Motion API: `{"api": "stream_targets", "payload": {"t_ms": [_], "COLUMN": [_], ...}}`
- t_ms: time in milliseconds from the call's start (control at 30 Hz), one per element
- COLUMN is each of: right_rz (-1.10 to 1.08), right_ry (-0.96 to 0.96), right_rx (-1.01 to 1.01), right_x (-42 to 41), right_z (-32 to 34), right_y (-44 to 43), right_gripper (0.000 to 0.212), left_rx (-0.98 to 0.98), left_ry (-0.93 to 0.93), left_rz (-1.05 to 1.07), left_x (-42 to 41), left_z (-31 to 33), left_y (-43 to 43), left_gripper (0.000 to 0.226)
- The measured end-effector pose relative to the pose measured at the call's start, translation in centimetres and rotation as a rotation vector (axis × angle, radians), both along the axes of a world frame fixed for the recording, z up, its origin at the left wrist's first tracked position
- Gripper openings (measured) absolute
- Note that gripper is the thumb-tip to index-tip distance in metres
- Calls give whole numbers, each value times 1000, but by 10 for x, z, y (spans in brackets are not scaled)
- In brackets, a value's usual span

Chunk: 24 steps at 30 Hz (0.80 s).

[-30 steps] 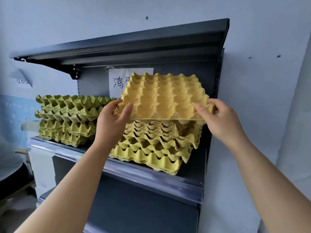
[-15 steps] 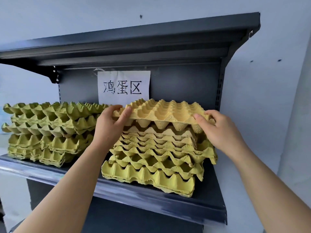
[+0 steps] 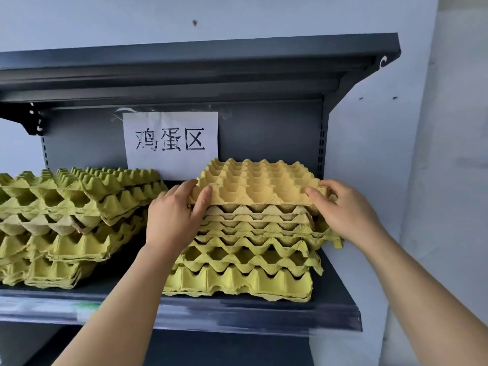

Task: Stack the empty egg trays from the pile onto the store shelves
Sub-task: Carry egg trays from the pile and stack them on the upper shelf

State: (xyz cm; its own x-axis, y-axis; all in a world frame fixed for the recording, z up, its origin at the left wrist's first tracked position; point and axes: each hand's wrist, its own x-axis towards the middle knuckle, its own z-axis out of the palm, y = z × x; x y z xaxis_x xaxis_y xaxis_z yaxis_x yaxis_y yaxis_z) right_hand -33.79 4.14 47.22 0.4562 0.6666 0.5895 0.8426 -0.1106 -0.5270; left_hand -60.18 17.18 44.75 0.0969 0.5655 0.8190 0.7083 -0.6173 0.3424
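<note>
Head view is showing my two hands on one yellow egg tray (image 3: 258,183). My left hand (image 3: 171,220) is gripping the tray's near left corner, the thumb pressing along the front rim while the other fingers (image 3: 182,187) are curling round the left edge. My right hand (image 3: 346,210) is gripping the near right corner in the same way, thumb on the front rim and fingers bending over the corner from the side. Both hands are closing on the tray and on nothing else.

The tray is lying level, cups up, on top of the right stack of egg trays (image 3: 245,260), with its underside appearing to touch the tray beneath. It is looking more tan than the greenish-yellow trays under it. That stack is sitting on the dark grey shelf (image 3: 237,313), near the shelf's right end, and its lower trays are sticking out unevenly toward the right.

Just beside it, to the left, a second stack of green egg trays (image 3: 66,220) is resting on the same shelf, loosely piled and running out of view at the left edge.

Behind the stacks, a white paper sign (image 3: 171,143) with black Chinese characters is hanging on the shelf's back panel (image 3: 269,133). The upper shelf (image 3: 198,62) is jutting out overhead, and a pale wall (image 3: 264,11) is standing behind the unit.
</note>
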Motion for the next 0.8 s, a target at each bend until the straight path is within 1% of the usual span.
{"api": "stream_targets", "payload": {"t_ms": [100, 167, 233, 333, 400, 500, 633, 800], "right_rz": [-26, -44, -58, -59, -69, -124, -186, -263], "right_ry": [-46, -81, -130, -167, -165, -156, -149, -116], "right_rx": [31, 54, 76, 125, 111, 59, -10, -139], "right_x": [-6, -11, -16, -20, -19, -12, 6, 49], "right_z": [1, 1, -2, -10, -20, -39, -71, -122], "right_y": [-9, -18, -30, -54, -71, -99, -140, -194], "right_gripper": [60, 56, 51, 38, 38, 44, 42, 41], "left_rx": [14, 24, 100, 274, 333, 309, 202, 67], "left_ry": [19, -1, -3, -9, -14, -8, 56, 137], "left_rz": [6, -8, -3, -32, -97, -234, -378, -548], "left_x": [-2, -2, 1, 12, 23, 44, 82, 145], "left_z": [-1, -2, -5, -15, -24, -41, -72, -117], "left_y": [-2, -8, -18, -43, -63, -94, -135, -183], "left_gripper": [65, 57, 46, 37, 34, 33, 33, 38]}}
